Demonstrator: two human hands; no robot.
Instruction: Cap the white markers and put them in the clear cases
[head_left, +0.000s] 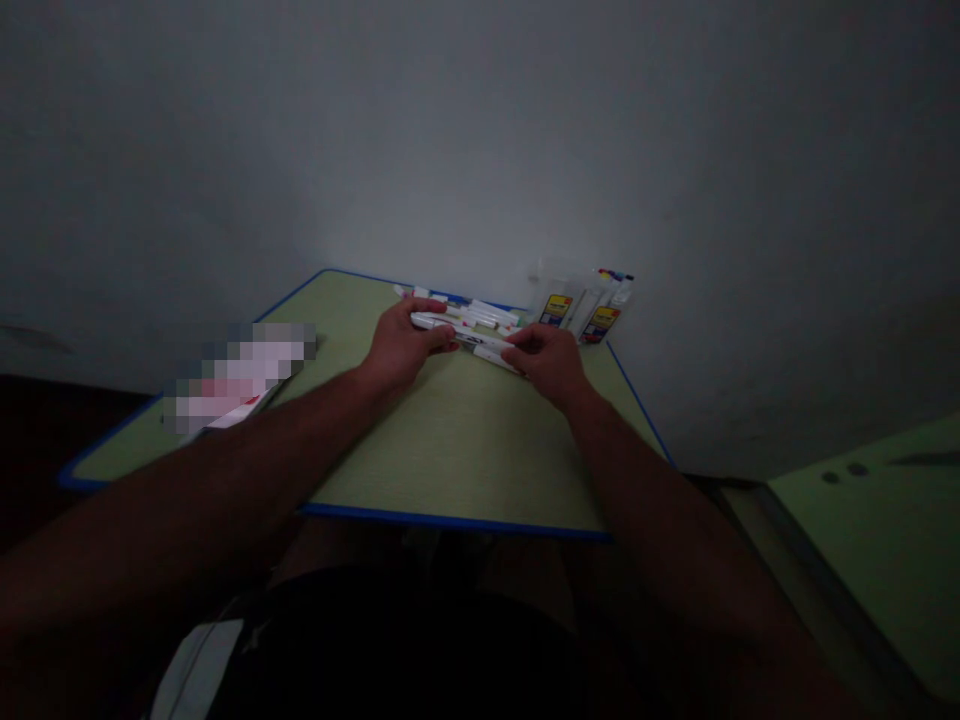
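A white marker lies slantwise between my two hands above the table. My left hand is closed round its left end, the thumb at the near side. At the other end, the fingers of my right hand pinch the same marker. Just below it, a second white marker reaches toward my right fingers; whether they touch it I cannot tell. Behind my hands lie several more white markers, some with coloured ends, partly hidden by my fingers.
The pale green table has a blue edge and stands against a grey wall. Two clear plastic cases with yellow labels, a left one and a right one holding coloured-tip pens, stand at the back right. A blurred-out flat item lies left.
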